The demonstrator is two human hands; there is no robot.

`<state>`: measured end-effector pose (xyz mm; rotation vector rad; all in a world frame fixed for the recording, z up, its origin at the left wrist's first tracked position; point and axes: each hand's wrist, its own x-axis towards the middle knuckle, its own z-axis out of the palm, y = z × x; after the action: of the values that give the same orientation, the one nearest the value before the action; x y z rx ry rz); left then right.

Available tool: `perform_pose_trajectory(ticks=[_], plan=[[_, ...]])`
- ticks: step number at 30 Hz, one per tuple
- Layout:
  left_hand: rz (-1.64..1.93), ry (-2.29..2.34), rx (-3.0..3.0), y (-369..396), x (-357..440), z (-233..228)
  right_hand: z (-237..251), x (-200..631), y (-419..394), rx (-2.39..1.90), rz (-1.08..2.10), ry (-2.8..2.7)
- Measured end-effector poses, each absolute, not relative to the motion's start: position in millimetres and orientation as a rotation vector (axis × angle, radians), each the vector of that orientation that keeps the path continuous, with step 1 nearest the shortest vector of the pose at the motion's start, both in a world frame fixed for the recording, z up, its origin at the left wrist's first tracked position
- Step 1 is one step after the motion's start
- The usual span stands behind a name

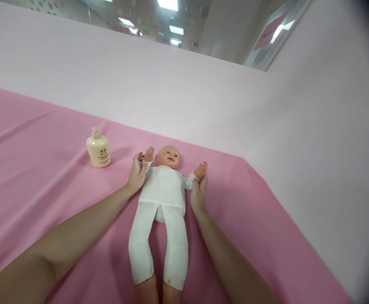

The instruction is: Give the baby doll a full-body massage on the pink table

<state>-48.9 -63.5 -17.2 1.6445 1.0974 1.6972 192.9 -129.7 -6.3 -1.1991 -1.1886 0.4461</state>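
A baby doll [164, 185] lies on its back, its white cloth body stretched out and its head at the far end. My left hand [137, 172] is closed around the doll's arm on the left, just below the small raised doll hand [149, 154]. On the other side, my right hand [198, 194] grips the opposite arm near its wrist, with that doll hand [201, 169] showing above my fingers. Parts of both sleeves are hidden by my hands. The doll's feet run out of view at the bottom.
A cream pump bottle [99, 150] stands upright to the left of the doll. Pink sheeting [45, 169] with creases covers the surface. White walls [172, 97] border it behind and at right, with a window [178, 25] above the back wall.
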Motion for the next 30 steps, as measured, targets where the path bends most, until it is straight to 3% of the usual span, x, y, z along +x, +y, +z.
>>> perform_pose_trajectory(ticks=[9, 14, 21, 30], plan=[[1.798, 1.214, 1.376, -36, -55, -43, -41, 218, -108, -1.273, 0.432, -1.088], [1.769, 1.217, 1.399, -42, -52, -39, -29, 211, -113, -1.267, 0.488, -1.061], [1.686, 1.081, 1.799, -68, -46, -13, 1, 192, -131, -1.186, 0.44, -1.185], [1.558, 1.159, 2.22, -67, -46, -16, -7, 188, -130, -1.182, 0.423, -1.526]])
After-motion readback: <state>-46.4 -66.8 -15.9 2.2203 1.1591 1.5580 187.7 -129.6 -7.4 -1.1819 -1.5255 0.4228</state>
